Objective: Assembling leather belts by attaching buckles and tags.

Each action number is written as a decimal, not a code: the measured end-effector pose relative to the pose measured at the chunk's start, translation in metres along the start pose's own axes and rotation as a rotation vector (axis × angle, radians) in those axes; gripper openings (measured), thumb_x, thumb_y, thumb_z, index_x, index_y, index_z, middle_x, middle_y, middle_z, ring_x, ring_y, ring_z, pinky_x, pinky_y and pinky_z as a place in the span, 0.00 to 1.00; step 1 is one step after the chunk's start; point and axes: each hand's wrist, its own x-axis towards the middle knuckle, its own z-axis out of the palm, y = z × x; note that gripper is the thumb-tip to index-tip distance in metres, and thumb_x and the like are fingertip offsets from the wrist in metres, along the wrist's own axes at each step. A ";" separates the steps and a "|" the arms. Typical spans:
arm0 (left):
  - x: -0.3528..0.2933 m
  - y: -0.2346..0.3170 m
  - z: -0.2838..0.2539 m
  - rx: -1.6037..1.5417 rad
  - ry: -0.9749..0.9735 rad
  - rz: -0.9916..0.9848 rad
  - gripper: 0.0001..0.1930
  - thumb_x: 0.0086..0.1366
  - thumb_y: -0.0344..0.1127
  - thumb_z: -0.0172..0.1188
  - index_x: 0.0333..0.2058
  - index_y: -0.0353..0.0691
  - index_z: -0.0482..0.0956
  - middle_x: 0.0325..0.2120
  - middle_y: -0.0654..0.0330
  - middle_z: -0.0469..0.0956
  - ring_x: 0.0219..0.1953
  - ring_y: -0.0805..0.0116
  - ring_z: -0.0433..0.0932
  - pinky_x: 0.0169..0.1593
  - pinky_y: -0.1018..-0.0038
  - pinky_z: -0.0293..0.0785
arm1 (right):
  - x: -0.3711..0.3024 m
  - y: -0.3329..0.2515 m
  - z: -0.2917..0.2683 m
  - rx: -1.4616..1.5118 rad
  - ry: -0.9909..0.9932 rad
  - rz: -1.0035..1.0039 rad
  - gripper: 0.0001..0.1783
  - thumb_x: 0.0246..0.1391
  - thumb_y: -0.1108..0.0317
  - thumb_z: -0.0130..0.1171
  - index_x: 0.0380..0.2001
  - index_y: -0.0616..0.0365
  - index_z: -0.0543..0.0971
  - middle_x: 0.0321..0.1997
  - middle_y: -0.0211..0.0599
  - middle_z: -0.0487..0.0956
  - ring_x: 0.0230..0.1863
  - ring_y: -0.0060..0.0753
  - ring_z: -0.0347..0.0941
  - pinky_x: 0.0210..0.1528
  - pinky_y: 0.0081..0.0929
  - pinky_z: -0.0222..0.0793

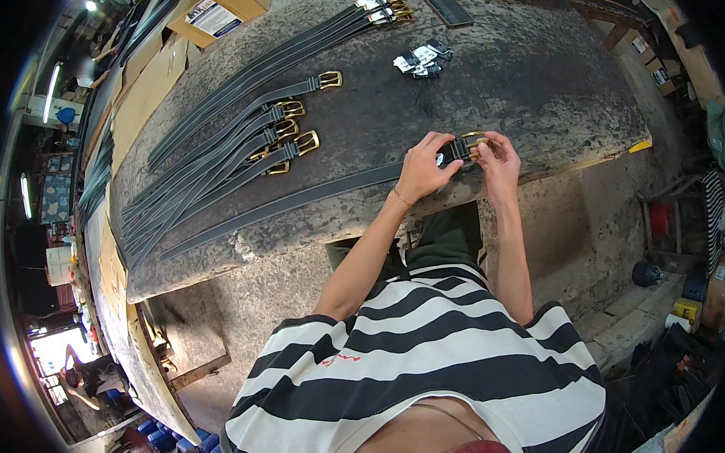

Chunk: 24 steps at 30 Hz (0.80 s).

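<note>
A dark belt (298, 201) lies stretched along the near edge of the table, its buckle end between my two hands. My left hand (427, 170) is closed round the strap just beside the buckle, and a bit of white tag peeks out under its fingers. The gold buckle (473, 139) is pinched at its frame by my right hand (498, 164), thumb and fingers pressed together. Beyond my hands lies a small pile of black-and-white tags (423, 59). Several more belts with gold buckles (256, 138) lie loosely side by side to the left.
Further back, a bundle of belts (292, 49) with white tags on the buckle end lies across the worn table (533, 85). A dark phone (447, 9) rests at the far edge. An open cardboard box (215, 16) stands far left. Another person (88, 376) is at the lower left.
</note>
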 end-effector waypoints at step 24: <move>0.002 -0.005 0.024 0.315 -0.226 0.193 0.13 0.63 0.34 0.62 0.46 0.51 0.80 0.44 0.59 0.72 0.31 0.56 0.80 0.31 0.60 0.76 | -0.005 -0.023 -0.017 -0.369 -0.148 0.091 0.25 0.52 0.90 0.55 0.55 0.68 0.74 0.59 0.44 0.76 0.57 0.33 0.77 0.56 0.27 0.74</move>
